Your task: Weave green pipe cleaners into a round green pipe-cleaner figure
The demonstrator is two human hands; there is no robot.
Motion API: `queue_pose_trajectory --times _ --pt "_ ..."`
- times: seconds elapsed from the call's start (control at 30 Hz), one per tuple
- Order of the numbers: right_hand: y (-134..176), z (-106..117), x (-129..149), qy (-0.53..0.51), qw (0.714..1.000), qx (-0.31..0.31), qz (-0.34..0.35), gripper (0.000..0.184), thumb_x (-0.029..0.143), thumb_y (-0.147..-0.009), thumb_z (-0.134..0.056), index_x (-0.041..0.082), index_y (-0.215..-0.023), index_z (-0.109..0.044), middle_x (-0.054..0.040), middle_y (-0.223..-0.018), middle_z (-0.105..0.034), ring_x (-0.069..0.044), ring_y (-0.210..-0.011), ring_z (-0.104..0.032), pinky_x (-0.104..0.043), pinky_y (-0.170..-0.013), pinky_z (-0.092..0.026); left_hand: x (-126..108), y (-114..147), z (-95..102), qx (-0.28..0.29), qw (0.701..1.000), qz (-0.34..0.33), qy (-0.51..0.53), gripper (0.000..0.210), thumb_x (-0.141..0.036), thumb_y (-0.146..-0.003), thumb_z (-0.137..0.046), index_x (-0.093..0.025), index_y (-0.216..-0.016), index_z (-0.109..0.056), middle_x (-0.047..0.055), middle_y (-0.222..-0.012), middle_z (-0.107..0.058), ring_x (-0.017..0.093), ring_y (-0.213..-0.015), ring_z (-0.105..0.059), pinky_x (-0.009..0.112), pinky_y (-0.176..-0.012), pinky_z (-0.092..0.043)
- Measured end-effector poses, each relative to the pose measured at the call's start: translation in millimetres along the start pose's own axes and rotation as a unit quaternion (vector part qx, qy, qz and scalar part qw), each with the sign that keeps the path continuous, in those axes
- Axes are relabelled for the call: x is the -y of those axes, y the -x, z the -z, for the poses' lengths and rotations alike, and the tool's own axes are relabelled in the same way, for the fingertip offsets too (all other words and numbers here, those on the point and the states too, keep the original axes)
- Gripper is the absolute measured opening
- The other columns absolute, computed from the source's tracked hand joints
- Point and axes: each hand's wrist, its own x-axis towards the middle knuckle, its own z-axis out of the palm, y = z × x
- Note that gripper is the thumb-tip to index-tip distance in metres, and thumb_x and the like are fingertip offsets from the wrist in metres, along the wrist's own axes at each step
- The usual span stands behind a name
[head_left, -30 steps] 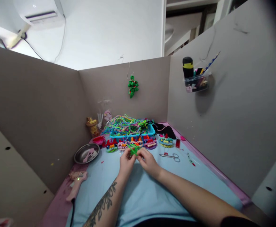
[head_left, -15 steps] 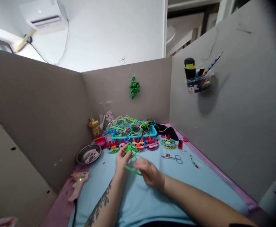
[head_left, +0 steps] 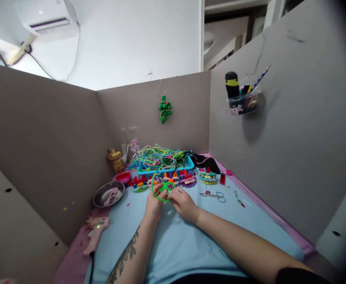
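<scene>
Both hands meet over the middle of the blue cloth, in front of a row of colourful beaded-looking pieces. My left hand (head_left: 154, 202) is closed on a bunched bright green cord (head_left: 164, 187), holding it between thumb and fingers. A long loop of the same cord arcs out to the left and passes under the fingers. My right hand (head_left: 185, 204) is pinched on the cord just right of the bunch. Its fingertips are partly hidden, so the exact grip point does not show.
A blue basket (head_left: 187, 164) heaped with coloured cords stands at the back. Scissors (head_left: 217, 196) lie to the right. At left are a metal bowl (head_left: 98, 200) and a pink glue gun (head_left: 95, 240) with a black cable. Grey panels enclose three sides.
My right hand has moved up and inward, bringing the cord's loose end close to my left hand. The cord now forms a wide loop on the left. The view has shifted slightly.
</scene>
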Motion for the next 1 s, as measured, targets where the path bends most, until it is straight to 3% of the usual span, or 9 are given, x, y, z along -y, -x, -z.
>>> queue_pose_trajectory --times 0.13,0.23,0.33,0.47,0.57,0.67,0.8,1.0 --pt "-4 4 -3 -0.096 0.989 -0.065 -0.092 0.009 0.019 -0.083 -0.044 0.020 -0.079 -0.051 -0.0021 -0.073 -0.052 -0.016 -0.070 -0.048 -0.028 -0.064 -0.040 5 0 -0.1 0.005 0.994 -0.047 -0.095 0.041 -0.025 -0.055 -0.076 -0.014 -0.091 -0.059 0.002 -0.077 -0.063 0.013 -0.071 -0.059 0.025 -0.067 -0.044" --pt "-9 7 -12 -0.155 0.957 -0.128 -0.208 0.014 0.031 -0.084 -0.045 0.020 -0.077 -0.049 0.0009 -0.067 -0.047 -0.014 -0.061 -0.045 -0.025 -0.057 -0.037 8 0 -2.1 0.026 0.987 -0.063 -0.148 0.037 -0.026 -0.056 -0.075 -0.014 -0.089 -0.061 0.003 -0.077 -0.064 0.014 -0.071 -0.058 0.025 -0.066 -0.045" --pt "-13 7 -23 -0.197 0.931 -0.158 -0.265 0.020 0.037 -0.082 -0.048 0.020 -0.072 -0.046 0.0029 -0.063 -0.043 -0.012 -0.058 -0.042 -0.024 -0.055 -0.035 10 2 -3.5 0.041 0.985 -0.062 -0.159 0.038 -0.028 -0.056 -0.075 -0.014 -0.089 -0.061 0.005 -0.080 -0.064 0.016 -0.073 -0.059 0.026 -0.065 -0.046" --pt "-11 6 -27 -0.184 0.935 -0.134 -0.272 0.021 0.039 -0.079 -0.052 0.018 -0.074 -0.052 0.0006 -0.069 -0.049 -0.014 -0.066 -0.048 -0.026 -0.058 -0.037 9 2 -2.6 0.033 0.991 -0.042 -0.125 0.043 -0.031 -0.059 -0.074 -0.013 -0.095 -0.059 0.005 -0.078 -0.064 0.015 -0.070 -0.059 0.026 -0.064 -0.045" --pt "-8 5 -21 -0.130 0.953 -0.106 -0.253 0.016 0.032 -0.072 -0.062 0.018 -0.079 -0.059 -0.0039 -0.088 -0.053 -0.019 -0.085 -0.051 -0.028 -0.068 -0.041 7 2 -1.4 0.027 0.993 -0.044 -0.106 0.045 -0.032 -0.060 -0.074 -0.014 -0.098 -0.058 0.005 -0.080 -0.065 0.015 -0.071 -0.059 0.026 -0.065 -0.045" --pt "-7 4 -16 -0.106 0.953 -0.114 -0.260 0.009 0.028 -0.071 -0.063 0.019 -0.072 -0.062 -0.0050 -0.093 -0.052 -0.020 -0.094 -0.050 -0.033 -0.081 -0.040 8 2 -1.6 0.039 0.992 -0.054 -0.112 0.043 -0.031 -0.060 -0.073 -0.015 -0.097 -0.059 0.006 -0.084 -0.065 0.017 -0.077 -0.060 0.027 -0.069 -0.045" --pt "-8 2 -19 -0.161 0.934 -0.116 -0.297 0.016 0.032 -0.066 -0.068 0.018 -0.064 -0.062 -0.0068 -0.099 -0.052 -0.023 -0.100 -0.050 -0.037 -0.089 -0.037 5 4 -3.9 0.060 0.988 -0.072 -0.124 0.038 -0.029 -0.062 -0.072 -0.016 -0.094 -0.059 0.006 -0.086 -0.064 0.017 -0.079 -0.059 0.026 -0.070 -0.045" --pt "-7 4 -22 -0.324 0.875 -0.092 -0.347 0.034 0.047 -0.057 -0.074 0.016 -0.054 -0.059 -0.0113 -0.120 -0.048 -0.028 -0.114 -0.046 -0.043 -0.097 -0.031 -5 10 -8.4 0.087 0.972 -0.102 -0.193 0.030 -0.032 -0.064 -0.070 -0.016 -0.088 -0.060 0.005 -0.083 -0.062 0.015 -0.072 -0.057 0.025 -0.064 -0.044"
